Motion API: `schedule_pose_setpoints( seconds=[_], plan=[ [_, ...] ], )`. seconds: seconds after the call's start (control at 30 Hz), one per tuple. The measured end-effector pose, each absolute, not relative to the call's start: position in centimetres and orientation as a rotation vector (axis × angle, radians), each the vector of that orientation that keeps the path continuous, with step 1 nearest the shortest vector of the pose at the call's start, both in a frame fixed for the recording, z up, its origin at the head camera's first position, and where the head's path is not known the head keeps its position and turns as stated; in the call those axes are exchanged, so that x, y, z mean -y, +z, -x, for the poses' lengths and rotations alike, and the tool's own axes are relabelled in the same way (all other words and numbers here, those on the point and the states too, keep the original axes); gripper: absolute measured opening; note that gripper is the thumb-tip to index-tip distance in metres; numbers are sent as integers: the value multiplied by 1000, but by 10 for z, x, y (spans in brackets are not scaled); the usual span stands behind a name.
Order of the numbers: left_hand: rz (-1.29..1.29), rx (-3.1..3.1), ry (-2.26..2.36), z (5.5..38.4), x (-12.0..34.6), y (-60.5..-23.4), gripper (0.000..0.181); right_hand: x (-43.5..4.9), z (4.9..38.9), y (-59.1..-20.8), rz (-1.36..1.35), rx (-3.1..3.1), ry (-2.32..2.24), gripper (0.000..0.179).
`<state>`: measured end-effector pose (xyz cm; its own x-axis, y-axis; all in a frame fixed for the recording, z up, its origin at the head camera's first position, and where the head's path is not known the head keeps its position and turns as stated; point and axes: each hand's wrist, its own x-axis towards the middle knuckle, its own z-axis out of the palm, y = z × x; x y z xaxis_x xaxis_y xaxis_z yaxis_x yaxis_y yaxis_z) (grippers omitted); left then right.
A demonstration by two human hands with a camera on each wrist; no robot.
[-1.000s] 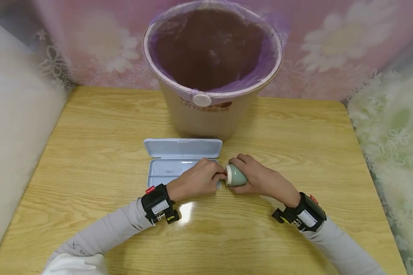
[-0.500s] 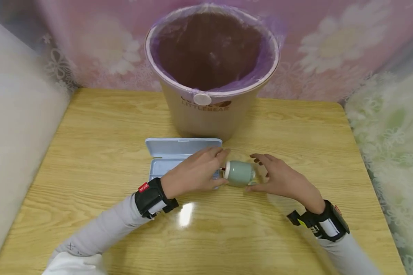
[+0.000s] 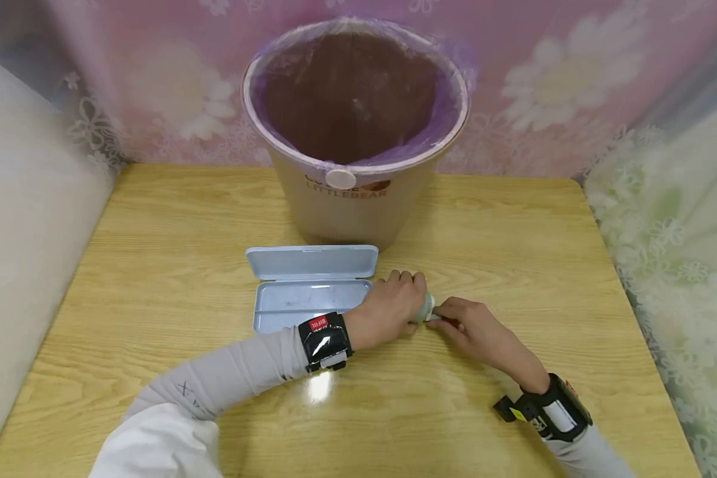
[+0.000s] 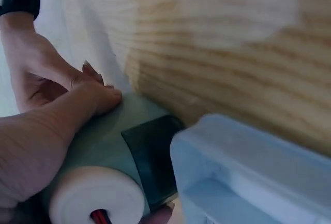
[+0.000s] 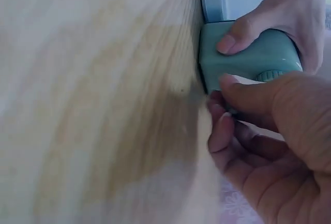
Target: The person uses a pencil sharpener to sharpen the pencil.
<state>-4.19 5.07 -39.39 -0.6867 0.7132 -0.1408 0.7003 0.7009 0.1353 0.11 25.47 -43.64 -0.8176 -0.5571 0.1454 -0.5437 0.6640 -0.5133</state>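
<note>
A green pencil sharpener (image 5: 217,35) lies on the table by the right end of a light blue pencil case (image 3: 287,295), whose lid stands up. My left hand (image 3: 391,309) grips the sharpener's body from above, hiding most of it in the head view. In the left wrist view the red and black end of a pencil (image 4: 99,216) sits in the hole of the sharpener's pale round front. At the sharpener's back, my right hand (image 3: 475,328) pinches its crank handle between thumb and fingers; the crank itself is mostly hidden.
Behind the pencil case stands a tall beige bin (image 3: 346,212) with a purple plastic liner. The wooden table (image 3: 173,226) meets a pink flowered curtain (image 3: 490,133) at the back. A pale cloth hangs on each side.
My left hand has gone from the pencil's end onto the sharpener's body, moving right. My right hand has let go of the body, drawn back and taken hold of the crank handle.
</note>
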Motion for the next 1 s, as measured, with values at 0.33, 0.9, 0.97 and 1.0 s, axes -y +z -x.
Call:
schedule_pose_setpoints(
  seconds=[0.33, 0.9, 0.97, 1.0],
  plan=[
    [-1181, -2801, 41, 42, -53, -392, 51, -266, -2, -391, 1152, -2821, -930, 12],
    [-1260, -2762, 83, 42, -54, -392, 67, -290, 64, -380, 967, -2624, -1027, 18],
    [-1255, -2767, 95, 41, -54, -393, 68, -289, 66, -384, 905, -2622, -1043, 17],
    [-1253, -2770, 98, 41, -54, -393, 69, -289, 67, -386, 886, -2623, -1044, 17]
  ],
)
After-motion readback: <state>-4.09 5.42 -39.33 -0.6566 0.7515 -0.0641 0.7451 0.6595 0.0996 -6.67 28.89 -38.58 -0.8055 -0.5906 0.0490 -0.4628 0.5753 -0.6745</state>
